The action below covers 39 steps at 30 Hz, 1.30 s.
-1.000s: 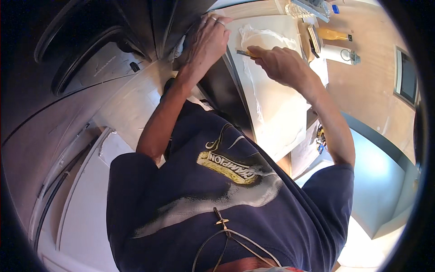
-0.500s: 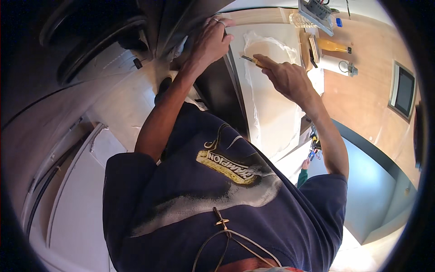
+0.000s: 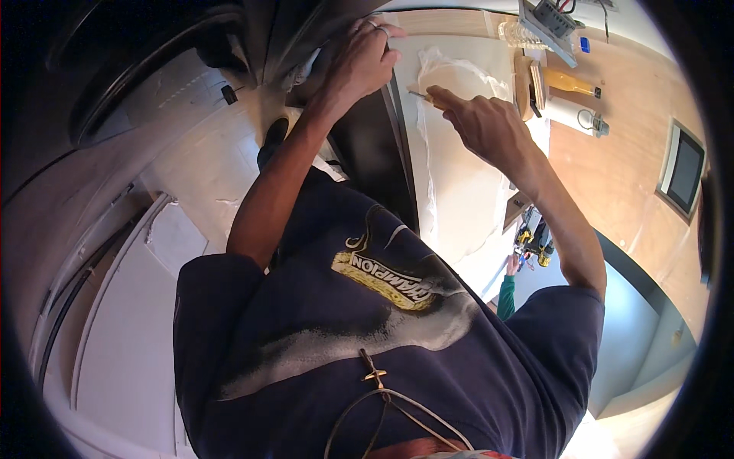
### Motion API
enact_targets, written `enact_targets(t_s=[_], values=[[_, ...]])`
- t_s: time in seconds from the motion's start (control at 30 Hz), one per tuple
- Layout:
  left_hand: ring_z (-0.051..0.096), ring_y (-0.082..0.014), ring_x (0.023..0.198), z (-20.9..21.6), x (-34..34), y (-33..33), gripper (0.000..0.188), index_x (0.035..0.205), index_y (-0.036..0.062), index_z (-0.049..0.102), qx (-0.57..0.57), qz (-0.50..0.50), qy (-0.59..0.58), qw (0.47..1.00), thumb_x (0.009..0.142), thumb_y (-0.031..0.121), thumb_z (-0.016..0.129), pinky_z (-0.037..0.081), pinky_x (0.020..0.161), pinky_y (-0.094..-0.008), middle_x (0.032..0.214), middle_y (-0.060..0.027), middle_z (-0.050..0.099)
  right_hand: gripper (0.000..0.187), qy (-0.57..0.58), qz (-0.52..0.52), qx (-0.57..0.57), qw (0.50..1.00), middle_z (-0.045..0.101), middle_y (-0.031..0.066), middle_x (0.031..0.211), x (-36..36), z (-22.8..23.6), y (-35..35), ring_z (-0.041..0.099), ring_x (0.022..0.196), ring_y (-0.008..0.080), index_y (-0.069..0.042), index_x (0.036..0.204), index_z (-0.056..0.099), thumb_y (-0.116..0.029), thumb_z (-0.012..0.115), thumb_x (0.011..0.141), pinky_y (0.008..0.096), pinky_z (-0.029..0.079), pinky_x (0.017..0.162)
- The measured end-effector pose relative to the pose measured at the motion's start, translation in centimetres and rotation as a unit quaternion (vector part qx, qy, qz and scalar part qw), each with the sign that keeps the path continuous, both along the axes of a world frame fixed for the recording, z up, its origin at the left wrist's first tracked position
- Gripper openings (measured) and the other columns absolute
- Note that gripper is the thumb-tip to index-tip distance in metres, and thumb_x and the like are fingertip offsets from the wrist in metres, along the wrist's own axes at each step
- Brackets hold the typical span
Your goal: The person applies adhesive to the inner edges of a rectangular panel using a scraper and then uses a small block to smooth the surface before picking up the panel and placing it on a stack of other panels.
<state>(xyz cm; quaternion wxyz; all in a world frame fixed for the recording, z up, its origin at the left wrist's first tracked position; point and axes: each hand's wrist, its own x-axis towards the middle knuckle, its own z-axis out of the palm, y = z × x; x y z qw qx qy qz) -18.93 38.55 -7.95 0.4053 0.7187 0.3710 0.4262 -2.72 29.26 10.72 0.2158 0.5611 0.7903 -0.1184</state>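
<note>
In my right hand point(image 3: 493, 134) is a slim yellow utility knife point(image 3: 431, 99); its blade points left over the pale worktop point(image 3: 462, 180). The fingers are closed round the handle. Clear, crinkled plastic film point(image 3: 436, 60) lies along the worktop under and around the blade. My left hand point(image 3: 363, 69) rests at the far left corner of the worktop, above a dark cabinet side point(image 3: 375, 141). Its thumb and index finger stick out apart toward the right, and nothing shows between them. The other fingers are partly hidden.
A clear bottle point(image 3: 520, 34), a grey metal fitting with wires point(image 3: 552, 29), an orange-filled bottle point(image 3: 569, 81) and a white flask point(image 3: 573, 115) stand at the far right. Another person's green sleeve point(image 3: 506, 297) reaches toward tools point(image 3: 534, 239) at right. A white panel point(image 3: 126, 329) leans at left.
My right hand and the knife have shifted only slightly, with the blade still over the film. The view has moved a little, and more of the tools and the green sleeve shows.
</note>
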Motion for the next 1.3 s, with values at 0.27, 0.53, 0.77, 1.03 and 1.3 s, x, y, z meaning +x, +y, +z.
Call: enact_targets(t_s=[0.27,0.53,0.77,1.03,1.3], values=[[0.051,-0.0342,0.132,0.3,0.2,0.0,0.033,0.121,0.0053,0.069,-0.023,-0.027,0.018,0.999,0.089,0.012,0.067,0.04,0.114,-0.0436,0.131,-0.0159,0.062,0.04,-0.066,0.001,-0.073,0.995,0.075,0.0133,0.086,-0.9,0.9,1.3,0.072,0.076,0.035,-0.016,0.143,0.054,-0.023,0.056,0.104,0.0491,0.057,0.071],[0.051,-0.0341,0.133,0.2,0.4,-0.1,0.032,0.12,0.0061,0.069,-0.032,-0.035,0.013,0.999,0.089,0.013,0.067,0.041,0.113,-0.0439,0.131,-0.0155,0.061,0.043,-0.009,0.012,-0.062,0.998,0.072,0.0164,0.076,1.7,-0.1,1.2,0.071,0.07,0.0366,-0.019,0.147,0.051,-0.023,0.057,0.104,0.0505,0.055,0.067],[0.053,-0.0334,0.13,0.4,0.5,-0.1,0.031,0.118,0.0062,0.07,-0.015,-0.007,0.01,1.0,0.088,0.011,0.07,0.043,0.11,-0.0436,0.129,-0.0147,0.062,0.047,0.005,-0.004,-0.112,0.994,0.07,0.0168,0.074,2.6,0.0,1.6,0.069,0.068,0.0374,-0.021,0.152,0.046,-0.026,0.055,0.106,0.0498,0.055,0.066],[0.058,-0.0345,0.122,0.4,0.3,0.0,0.031,0.118,0.0076,0.069,0.007,-0.015,0.009,1.0,0.088,0.012,0.072,0.043,0.108,-0.0439,0.124,-0.0155,0.065,0.049,0.099,-0.038,-0.074,0.992,0.069,0.0186,0.078,5.2,-2.0,-0.5,0.069,0.07,0.0383,-0.023,0.154,0.044,-0.031,0.053,0.107,0.0491,0.054,0.064],[0.058,-0.0339,0.122,0.0,0.5,0.0,0.032,0.12,0.0085,0.069,0.002,-0.02,-0.005,1.0,0.088,0.013,0.071,0.043,0.108,-0.0429,0.124,-0.0144,0.065,0.051,0.134,-0.045,-0.002,0.99,0.07,0.0171,0.078,4.0,-2.5,-2.5,0.07,0.07,0.038,-0.027,0.155,0.041,-0.026,0.055,0.105,0.049,0.054,0.061]])
